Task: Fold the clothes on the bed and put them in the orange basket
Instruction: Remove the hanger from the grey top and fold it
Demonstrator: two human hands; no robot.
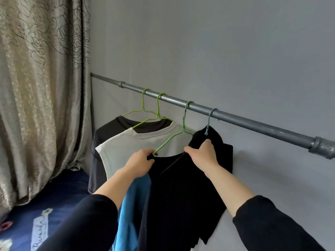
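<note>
A black garment (pixel 181 192) hangs from a green hanger (pixel 174 136) on the grey metal rail (pixel 235 118). My left hand (pixel 139 163) pinches the garment's left shoulder at the hanger's end. My right hand (pixel 203 153) grips the black cloth near the collar. A blue garment (pixel 130 214) hangs below my left forearm. Behind them hang a white shirt (pixel 126 149) and a dark grey shirt (pixel 103 142) on green hangers. Another black piece (pixel 223 151) hangs from a grey-blue hanger (pixel 208 124). The orange basket is out of view.
A beige patterned curtain (pixel 41 96) covers the left side. The bed with a dark blue printed sheet (pixel 54 205) lies at lower left. The grey wall (pixel 217 51) is right behind the rail, whose elbow fitting (pixel 322 147) sits at the right.
</note>
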